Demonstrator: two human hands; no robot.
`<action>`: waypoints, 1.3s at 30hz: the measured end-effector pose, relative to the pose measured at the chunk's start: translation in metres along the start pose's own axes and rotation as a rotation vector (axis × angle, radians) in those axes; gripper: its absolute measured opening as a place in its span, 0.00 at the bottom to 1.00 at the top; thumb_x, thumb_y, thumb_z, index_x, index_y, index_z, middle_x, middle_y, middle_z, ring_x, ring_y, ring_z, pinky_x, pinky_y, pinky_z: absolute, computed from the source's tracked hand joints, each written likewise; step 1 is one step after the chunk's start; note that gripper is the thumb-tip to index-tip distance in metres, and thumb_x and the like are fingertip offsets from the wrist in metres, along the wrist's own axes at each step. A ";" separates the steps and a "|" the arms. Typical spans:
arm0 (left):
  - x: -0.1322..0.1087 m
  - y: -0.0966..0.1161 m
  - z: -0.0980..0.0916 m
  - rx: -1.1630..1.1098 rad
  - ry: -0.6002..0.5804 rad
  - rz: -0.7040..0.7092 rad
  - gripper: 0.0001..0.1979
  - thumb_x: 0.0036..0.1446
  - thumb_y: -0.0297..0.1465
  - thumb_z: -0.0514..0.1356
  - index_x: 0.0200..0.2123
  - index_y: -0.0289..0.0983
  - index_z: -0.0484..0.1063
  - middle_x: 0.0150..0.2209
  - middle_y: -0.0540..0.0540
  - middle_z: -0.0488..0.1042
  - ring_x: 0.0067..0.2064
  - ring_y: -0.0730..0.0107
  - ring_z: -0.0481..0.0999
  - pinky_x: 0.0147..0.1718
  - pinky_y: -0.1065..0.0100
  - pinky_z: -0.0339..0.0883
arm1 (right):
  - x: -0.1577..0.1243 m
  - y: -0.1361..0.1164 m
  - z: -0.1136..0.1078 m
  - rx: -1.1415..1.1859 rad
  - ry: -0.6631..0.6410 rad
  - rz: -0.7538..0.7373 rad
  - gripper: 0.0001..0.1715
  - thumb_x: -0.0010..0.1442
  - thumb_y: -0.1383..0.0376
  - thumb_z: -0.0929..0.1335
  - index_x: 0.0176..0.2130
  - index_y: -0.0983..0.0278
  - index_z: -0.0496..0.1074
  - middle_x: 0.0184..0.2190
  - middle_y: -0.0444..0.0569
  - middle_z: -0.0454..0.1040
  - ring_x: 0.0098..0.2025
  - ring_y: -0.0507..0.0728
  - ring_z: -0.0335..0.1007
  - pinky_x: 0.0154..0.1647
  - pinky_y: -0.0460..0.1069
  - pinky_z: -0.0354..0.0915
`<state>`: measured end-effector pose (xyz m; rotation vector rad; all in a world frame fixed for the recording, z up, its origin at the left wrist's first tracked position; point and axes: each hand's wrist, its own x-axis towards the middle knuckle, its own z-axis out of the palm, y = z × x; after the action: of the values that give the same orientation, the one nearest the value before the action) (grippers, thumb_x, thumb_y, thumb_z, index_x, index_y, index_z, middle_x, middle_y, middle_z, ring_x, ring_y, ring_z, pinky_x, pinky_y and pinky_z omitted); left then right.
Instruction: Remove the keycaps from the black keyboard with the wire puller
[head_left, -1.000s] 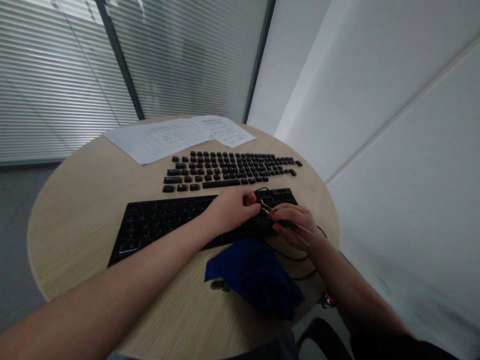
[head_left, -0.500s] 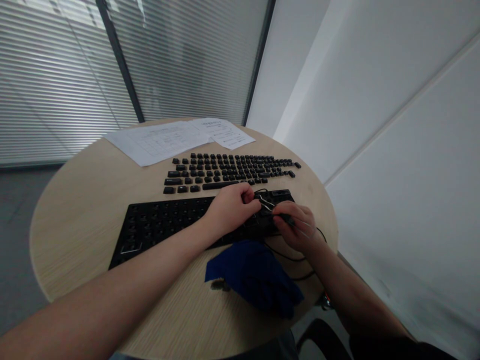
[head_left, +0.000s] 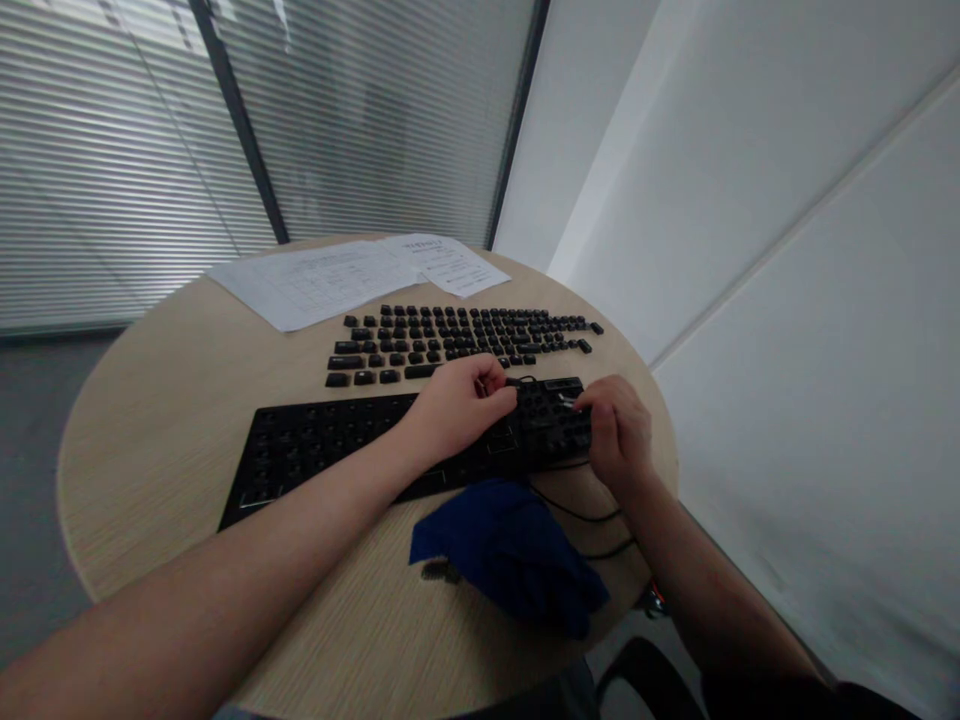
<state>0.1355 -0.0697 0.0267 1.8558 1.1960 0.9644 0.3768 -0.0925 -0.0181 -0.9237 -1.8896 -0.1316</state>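
A black keyboard base [head_left: 322, 440] without most of its keycaps lies across the round table. Above its right half is my left hand [head_left: 469, 400], fingers curled together; anything in them is too small to name. My right hand [head_left: 619, 425] pinches a thin metal tool [head_left: 568, 401], whose tip is over the right end of the keyboard. Behind the base, loose black keycaps [head_left: 375, 360] lie in rows, partly covered by my left hand. A blue cloth [head_left: 510, 550] is bunched in front of the base, with a small brush [head_left: 441, 571] partly under it.
Printed paper sheets [head_left: 330, 280] lie at the back of the wooden table [head_left: 142, 430]. A black cable [head_left: 577, 515] loops between the cloth and my right forearm. A white wall stands close on the right, and window blinds are behind.
My right hand has moved right with the metal tool, away from my left hand. My left hand has shifted slightly to the left and back.
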 end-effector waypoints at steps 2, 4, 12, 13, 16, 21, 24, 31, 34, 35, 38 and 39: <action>-0.002 0.001 0.004 -0.037 -0.060 0.029 0.08 0.53 0.32 0.61 0.25 0.38 0.67 0.23 0.55 0.64 0.26 0.73 0.62 0.28 0.68 0.56 | 0.002 -0.001 0.000 -0.003 -0.018 -0.026 0.18 0.74 0.65 0.59 0.36 0.59 0.73 0.37 0.51 0.74 0.43 0.62 0.72 0.46 0.58 0.67; -0.005 0.000 0.008 -0.071 -0.118 0.040 0.08 0.54 0.33 0.61 0.26 0.38 0.67 0.23 0.55 0.65 0.26 0.73 0.63 0.27 0.68 0.56 | 0.003 -0.002 0.002 0.011 -0.060 -0.039 0.16 0.74 0.66 0.60 0.40 0.59 0.74 0.38 0.51 0.75 0.44 0.61 0.72 0.46 0.58 0.68; -0.006 -0.005 0.015 -0.134 -0.234 0.060 0.09 0.55 0.34 0.63 0.26 0.38 0.68 0.22 0.55 0.65 0.26 0.74 0.63 0.26 0.69 0.56 | 0.002 -0.007 0.007 -0.048 -0.218 -0.076 0.10 0.70 0.65 0.68 0.51 0.60 0.75 0.31 0.46 0.74 0.31 0.56 0.71 0.33 0.51 0.68; -0.006 -0.005 0.015 -0.136 -0.241 0.057 0.09 0.55 0.34 0.63 0.26 0.38 0.68 0.22 0.56 0.65 0.26 0.74 0.63 0.26 0.69 0.56 | 0.002 -0.007 0.007 -0.051 -0.217 -0.080 0.10 0.69 0.64 0.69 0.50 0.60 0.75 0.30 0.46 0.74 0.30 0.56 0.71 0.31 0.50 0.67; -0.007 -0.006 0.016 -0.135 -0.256 0.049 0.09 0.55 0.34 0.63 0.27 0.38 0.69 0.23 0.55 0.66 0.26 0.74 0.63 0.26 0.69 0.56 | 0.003 -0.007 0.007 -0.028 -0.215 -0.110 0.08 0.68 0.62 0.71 0.47 0.60 0.77 0.30 0.47 0.76 0.30 0.56 0.72 0.30 0.50 0.67; -0.006 -0.012 0.020 -0.100 -0.252 0.048 0.07 0.56 0.33 0.63 0.28 0.38 0.70 0.24 0.54 0.68 0.27 0.73 0.65 0.27 0.69 0.57 | 0.004 -0.012 0.008 -0.015 -0.154 -0.121 0.09 0.68 0.62 0.71 0.47 0.60 0.78 0.31 0.48 0.78 0.31 0.56 0.74 0.32 0.50 0.69; -0.005 -0.013 0.019 -0.059 -0.256 0.055 0.07 0.57 0.34 0.63 0.29 0.38 0.72 0.25 0.54 0.70 0.28 0.72 0.67 0.28 0.69 0.59 | 0.002 -0.016 0.010 -0.028 -0.170 -0.104 0.07 0.68 0.62 0.70 0.45 0.59 0.79 0.30 0.47 0.77 0.31 0.56 0.74 0.31 0.51 0.69; -0.007 -0.003 0.001 0.505 -0.170 0.067 0.09 0.64 0.37 0.61 0.39 0.40 0.79 0.31 0.48 0.78 0.32 0.65 0.74 0.30 0.65 0.58 | 0.026 0.027 -0.006 -0.249 -0.242 0.166 0.11 0.65 0.59 0.70 0.44 0.61 0.80 0.33 0.50 0.79 0.34 0.59 0.74 0.36 0.52 0.68; -0.007 -0.002 -0.004 0.705 -0.220 0.053 0.12 0.66 0.38 0.59 0.40 0.40 0.80 0.35 0.44 0.81 0.37 0.58 0.78 0.33 0.63 0.64 | 0.053 0.070 -0.012 -0.287 -0.444 0.340 0.12 0.63 0.59 0.72 0.44 0.61 0.82 0.32 0.48 0.79 0.32 0.58 0.73 0.36 0.51 0.66; -0.007 -0.002 -0.005 0.747 -0.236 0.046 0.12 0.66 0.38 0.58 0.40 0.40 0.80 0.36 0.43 0.82 0.39 0.56 0.79 0.35 0.62 0.66 | 0.061 0.084 -0.011 -0.295 -0.506 0.393 0.13 0.62 0.59 0.72 0.44 0.62 0.83 0.32 0.49 0.80 0.33 0.58 0.73 0.36 0.51 0.65; -0.007 -0.002 -0.003 0.814 -0.252 0.016 0.12 0.66 0.37 0.57 0.40 0.39 0.80 0.39 0.40 0.83 0.42 0.52 0.81 0.37 0.59 0.69 | 0.078 0.116 0.002 -0.270 -0.626 0.442 0.10 0.60 0.61 0.74 0.40 0.63 0.84 0.32 0.49 0.81 0.33 0.58 0.74 0.35 0.50 0.64; -0.007 -0.002 -0.002 0.817 -0.250 0.008 0.12 0.65 0.36 0.57 0.40 0.39 0.79 0.40 0.39 0.83 0.42 0.51 0.82 0.38 0.59 0.70 | 0.080 0.122 0.009 -0.255 -0.650 0.446 0.10 0.60 0.62 0.74 0.40 0.64 0.84 0.31 0.49 0.81 0.33 0.57 0.75 0.34 0.49 0.64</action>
<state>0.1306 -0.0746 0.0244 2.4996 1.5524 0.2090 0.4317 0.0406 0.0072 -1.6923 -2.2157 0.2310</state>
